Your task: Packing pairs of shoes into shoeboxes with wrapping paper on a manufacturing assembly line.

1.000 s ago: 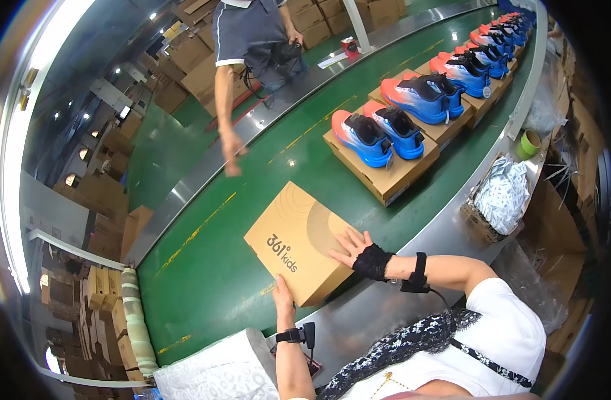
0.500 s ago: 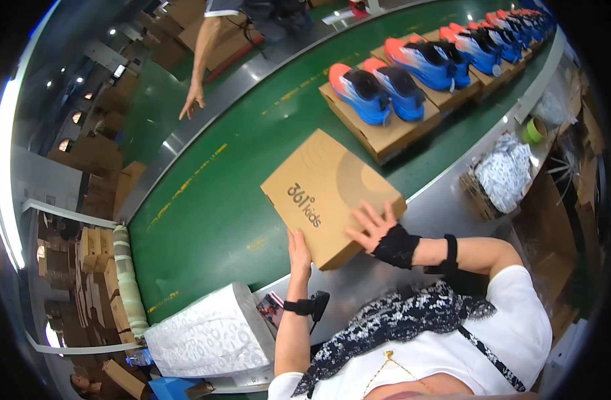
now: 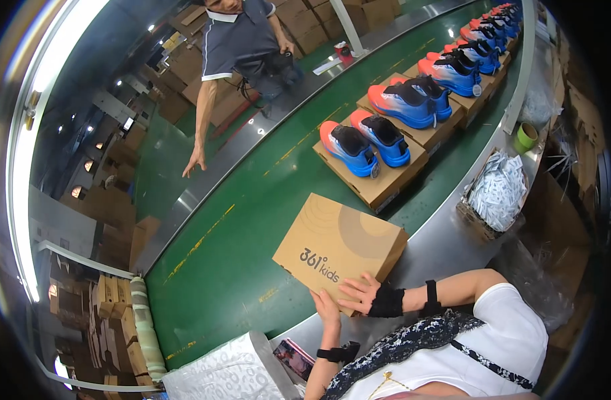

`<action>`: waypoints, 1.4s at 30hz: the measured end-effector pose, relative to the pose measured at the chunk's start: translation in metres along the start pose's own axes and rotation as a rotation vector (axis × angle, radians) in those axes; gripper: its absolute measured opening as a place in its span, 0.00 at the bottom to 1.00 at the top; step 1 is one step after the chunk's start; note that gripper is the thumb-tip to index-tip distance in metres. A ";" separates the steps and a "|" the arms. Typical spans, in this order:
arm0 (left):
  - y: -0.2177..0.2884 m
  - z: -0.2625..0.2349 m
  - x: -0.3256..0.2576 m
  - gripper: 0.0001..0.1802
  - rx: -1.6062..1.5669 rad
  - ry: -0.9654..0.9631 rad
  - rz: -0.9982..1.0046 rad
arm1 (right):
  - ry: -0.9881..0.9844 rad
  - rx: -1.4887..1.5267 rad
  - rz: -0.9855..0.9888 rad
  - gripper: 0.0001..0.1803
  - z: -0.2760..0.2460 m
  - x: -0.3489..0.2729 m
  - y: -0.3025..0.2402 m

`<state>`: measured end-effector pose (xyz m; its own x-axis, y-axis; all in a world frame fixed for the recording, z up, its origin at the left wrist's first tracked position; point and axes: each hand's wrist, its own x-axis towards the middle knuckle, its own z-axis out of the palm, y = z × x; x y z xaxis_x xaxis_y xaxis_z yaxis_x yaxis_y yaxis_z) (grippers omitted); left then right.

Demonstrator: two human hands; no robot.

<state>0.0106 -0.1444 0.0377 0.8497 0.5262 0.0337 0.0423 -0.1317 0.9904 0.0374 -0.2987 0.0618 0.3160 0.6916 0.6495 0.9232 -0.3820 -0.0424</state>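
Note:
A closed brown cardboard shoebox (image 3: 349, 230) lies tilted on the green conveyor belt (image 3: 219, 287), close to its near metal edge. At the box's near corner, my left hand (image 3: 327, 308) grips the edge, its fingers partly hidden. Right beside it my right hand (image 3: 360, 292), in a black fingerless wrist support, lies with spread fingers on the lid's near edge. Just beyond the box, a pair of orange, white and blue sneakers (image 3: 365, 143) with black collars stands on another brown shoebox (image 3: 371, 187).
More sneakers on boxes (image 3: 452, 73) line the belt toward the far right. A basket of small white packets (image 3: 497, 190) and a green tape roll (image 3: 526, 136) are at right. Patterned white paper (image 3: 229, 367) lies at lower left. Across the belt, a co-worker's hand (image 3: 195, 160) reaches toward it.
My right hand has slid from the box's right end to its near edge, next to my left hand. The view has tilted up, showing more of the co-worker.

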 end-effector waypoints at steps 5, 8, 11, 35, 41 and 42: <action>0.035 -0.029 0.027 0.32 -0.149 -0.139 -0.589 | 0.022 -0.065 0.285 0.31 -0.006 0.008 0.062; -0.002 -0.037 0.039 0.32 -0.248 -0.199 -0.580 | -0.066 -0.138 0.581 0.32 -0.032 0.017 0.091; -0.011 -0.018 0.039 0.33 -0.612 -0.221 -0.516 | -0.293 0.219 0.908 0.35 -0.023 -0.001 0.104; 0.070 -0.182 -0.038 0.26 -0.846 0.512 0.035 | -0.373 -0.454 0.702 0.35 -0.059 0.086 0.243; 0.034 -0.236 -0.085 0.24 -0.656 0.683 0.015 | -0.339 -0.302 0.710 0.32 -0.038 0.107 0.251; 0.028 -0.245 -0.093 0.24 -0.623 0.709 0.009 | -0.296 -0.318 0.677 0.31 -0.033 0.111 0.251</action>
<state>-0.1959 0.0091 0.0953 0.3224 0.9425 -0.0877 -0.4253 0.2270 0.8761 0.2969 -0.3385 0.1484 0.8709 0.3640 0.3303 0.4180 -0.9020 -0.1079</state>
